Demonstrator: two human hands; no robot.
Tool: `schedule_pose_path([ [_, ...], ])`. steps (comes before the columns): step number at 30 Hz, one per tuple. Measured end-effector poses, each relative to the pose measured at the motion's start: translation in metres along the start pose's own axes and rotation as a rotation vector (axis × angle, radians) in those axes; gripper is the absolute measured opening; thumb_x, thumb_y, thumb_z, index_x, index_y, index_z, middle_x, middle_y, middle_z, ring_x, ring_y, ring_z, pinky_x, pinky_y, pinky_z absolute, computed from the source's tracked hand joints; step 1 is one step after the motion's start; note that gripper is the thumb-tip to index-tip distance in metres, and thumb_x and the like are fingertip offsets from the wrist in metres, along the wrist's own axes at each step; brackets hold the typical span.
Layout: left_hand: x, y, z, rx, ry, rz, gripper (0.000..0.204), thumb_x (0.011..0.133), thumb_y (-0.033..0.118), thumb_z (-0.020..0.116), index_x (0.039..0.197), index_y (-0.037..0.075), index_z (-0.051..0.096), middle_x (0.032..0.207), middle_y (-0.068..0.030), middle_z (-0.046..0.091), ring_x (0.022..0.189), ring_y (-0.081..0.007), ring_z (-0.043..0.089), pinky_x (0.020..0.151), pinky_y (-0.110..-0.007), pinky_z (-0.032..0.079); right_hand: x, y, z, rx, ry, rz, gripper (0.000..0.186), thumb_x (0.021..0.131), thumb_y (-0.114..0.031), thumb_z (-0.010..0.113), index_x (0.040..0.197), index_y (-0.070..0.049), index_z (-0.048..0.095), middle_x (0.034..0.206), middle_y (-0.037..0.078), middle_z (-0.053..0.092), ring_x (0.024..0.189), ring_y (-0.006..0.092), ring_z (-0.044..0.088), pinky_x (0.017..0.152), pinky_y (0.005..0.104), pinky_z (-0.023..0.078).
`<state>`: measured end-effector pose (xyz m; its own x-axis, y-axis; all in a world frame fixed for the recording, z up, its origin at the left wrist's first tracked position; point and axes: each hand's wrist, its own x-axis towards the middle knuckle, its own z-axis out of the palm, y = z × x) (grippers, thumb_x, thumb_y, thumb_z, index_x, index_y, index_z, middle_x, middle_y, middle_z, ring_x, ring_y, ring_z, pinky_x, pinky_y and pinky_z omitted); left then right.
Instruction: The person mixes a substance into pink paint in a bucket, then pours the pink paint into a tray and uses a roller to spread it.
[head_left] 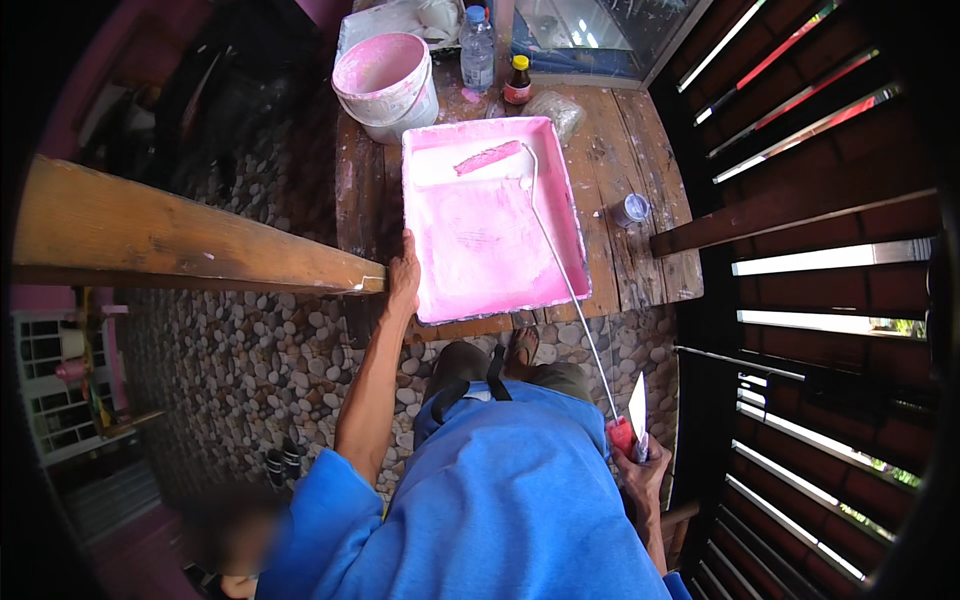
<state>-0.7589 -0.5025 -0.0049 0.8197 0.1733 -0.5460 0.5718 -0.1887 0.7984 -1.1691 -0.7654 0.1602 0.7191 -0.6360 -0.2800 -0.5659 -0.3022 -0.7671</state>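
Note:
A pink-smeared paint tray point(480, 250) rests on the wooden table, with pale paint pooled at its far end. My left hand point(403, 278) grips its left rim near the front corner. The paint roller point(488, 158) has its pink sleeve in the pool, and its long, thin metal rod runs over the tray's right front side. Down at my right side, my right hand point(645, 468) is closed around the roller's red handle point(620, 435). A scraper-like tool with a pale pointed blade point(638, 408) sticks up from the same hand; its grip is mostly hidden.
Behind the tray stand a paint-stained white bucket point(390, 90), a clear water bottle point(478, 55) and a small yellow-capped bottle point(518, 80). A small jar point(632, 209) sits right on the table point(625, 120). A wooden post point(200, 230) crosses left; dark slats line the right.

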Motion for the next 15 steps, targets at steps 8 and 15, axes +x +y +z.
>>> schedule_pose_path([
  [8,0.015,0.014,0.012,-0.023,-0.03,-0.069,0.103,0.085,0.074,0.039,0.13,-0.018,0.039,0.135,-0.029,0.045,0.124,-0.0275,0.045,0.099,-0.037,0.039,0.056,-0.007,-0.018,0.058,-0.097,0.05,0.021,0.067,-0.001,0.075,0.087,0.002,0.068,0.064,-0.005,0.058,0.058,0.0025,0.047,0.052,0.0222,0.039],
  [15,0.029,0.033,0.011,-0.1,-0.091,-0.159,0.105,0.083,0.075,0.041,0.139,-0.013,0.03,0.143,-0.0265,0.036,0.132,-0.0297,0.039,0.105,-0.039,0.037,0.076,-0.011,-0.018,0.027,-0.113,0.072,0.02,0.066,-0.001,0.077,0.083,0.001,0.066,0.065,-0.006,0.054,0.056,0.0028,0.042,0.051,0.0226,0.036],
])
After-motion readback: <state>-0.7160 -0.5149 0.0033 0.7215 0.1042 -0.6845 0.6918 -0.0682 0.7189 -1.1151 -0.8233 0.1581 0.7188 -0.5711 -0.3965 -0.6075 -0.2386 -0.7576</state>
